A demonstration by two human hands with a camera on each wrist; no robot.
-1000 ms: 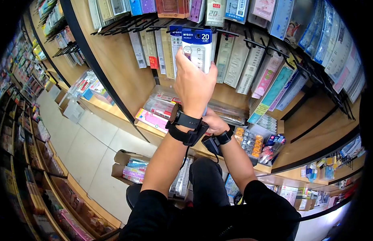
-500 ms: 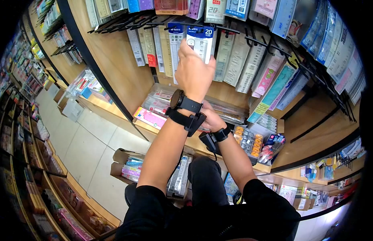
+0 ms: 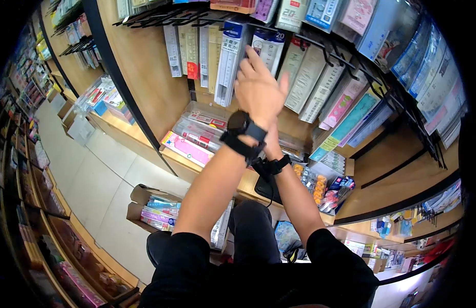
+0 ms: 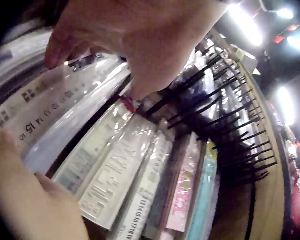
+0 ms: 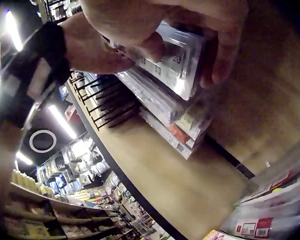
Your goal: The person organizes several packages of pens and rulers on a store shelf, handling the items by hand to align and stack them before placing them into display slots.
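A clear ruler pack (image 3: 269,45) with a blue "20" header hangs among the rulers on the rack. My left hand (image 3: 261,92) is over its front, index finger stretched toward the header and thumb held away. Below and partly behind that hand, my right hand (image 3: 272,141) shows only in part in the head view. In the right wrist view, the right hand's fingers (image 5: 229,52) curl around the lower end of the ruler pack (image 5: 180,65), its thumb on the face. A similar blue-headed ruler pack (image 3: 230,64) hangs just to the left.
Black hooks (image 3: 330,56) jut out around the hands. More packaged rulers (image 3: 320,87) hang at the right. The lower shelf holds a pink box (image 3: 186,148) and orange and grey small items (image 3: 312,182). An open carton (image 3: 150,208) of rulers stands on the floor.
The left hand has loosened its pinch on the pack's upper part and straightened its fingers. The pack has moved up and back toward the rack. The view has shifted slightly.
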